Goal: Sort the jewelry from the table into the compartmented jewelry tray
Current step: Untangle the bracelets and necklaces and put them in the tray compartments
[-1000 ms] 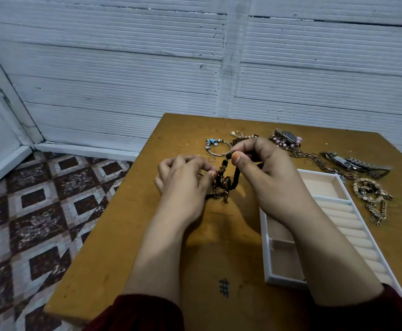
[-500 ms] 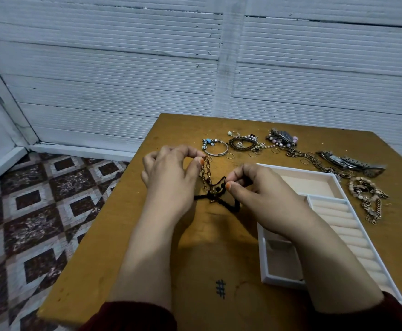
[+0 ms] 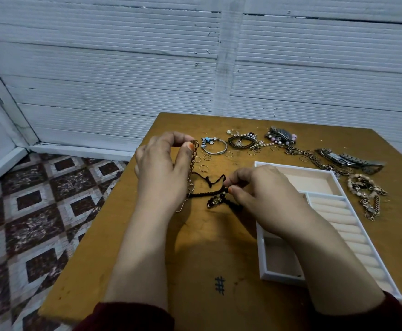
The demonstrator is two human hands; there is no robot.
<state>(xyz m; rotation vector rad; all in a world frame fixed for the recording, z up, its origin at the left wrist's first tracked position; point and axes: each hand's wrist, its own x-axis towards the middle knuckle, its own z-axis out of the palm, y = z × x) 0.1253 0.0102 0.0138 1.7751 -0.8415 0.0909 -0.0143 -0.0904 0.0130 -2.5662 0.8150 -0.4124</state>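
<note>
While the left hand (image 3: pixel 161 168) pinches a gold chain (image 3: pixel 192 163) upright, left of the jewelry tray (image 3: pixel 283 275), the right hand (image 3: pixel 266 194) pinches a black cord bracelet (image 3: pixel 207 193) just beside that tray's left wall.

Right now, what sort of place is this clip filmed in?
Probably a room in a home, though that is a guess: a plain wooden table stands near a white ribbed panel wall, over a patterned tile floor, with loose jewelry spread beside a white jewelry tray.
</note>
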